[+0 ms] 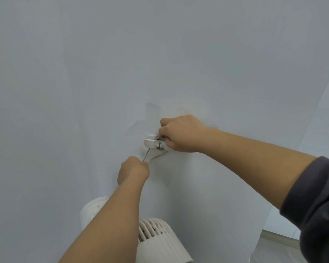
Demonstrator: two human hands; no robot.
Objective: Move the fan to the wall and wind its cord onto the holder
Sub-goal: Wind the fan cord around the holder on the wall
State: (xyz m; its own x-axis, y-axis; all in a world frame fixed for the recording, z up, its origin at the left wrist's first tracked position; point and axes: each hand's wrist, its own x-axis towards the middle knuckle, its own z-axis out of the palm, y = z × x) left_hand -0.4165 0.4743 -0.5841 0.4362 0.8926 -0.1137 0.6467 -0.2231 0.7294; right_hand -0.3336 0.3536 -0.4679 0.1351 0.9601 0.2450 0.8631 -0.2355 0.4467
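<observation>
At frame centre the cord (147, 155) is being gripped in the curled left hand (133, 170) and pinched at the holder (152, 142) by the right hand (181, 133) — the fan (160, 238) is standing bottom centre. By too hard a tug, the holder is probably being put at risk of tearing loose.

Head view: soft, even, cool indoor light; moderate sharpness.
Wall (160, 54) evenly lit, matte grey-blue; faint soft shadows below right hand (180, 133) and beside left hand (133, 169). Slight softness throughout; sleeve (319, 209) at right edge blurred. Wide-angle bending visible at right margin, where the room corner slants.
</observation>
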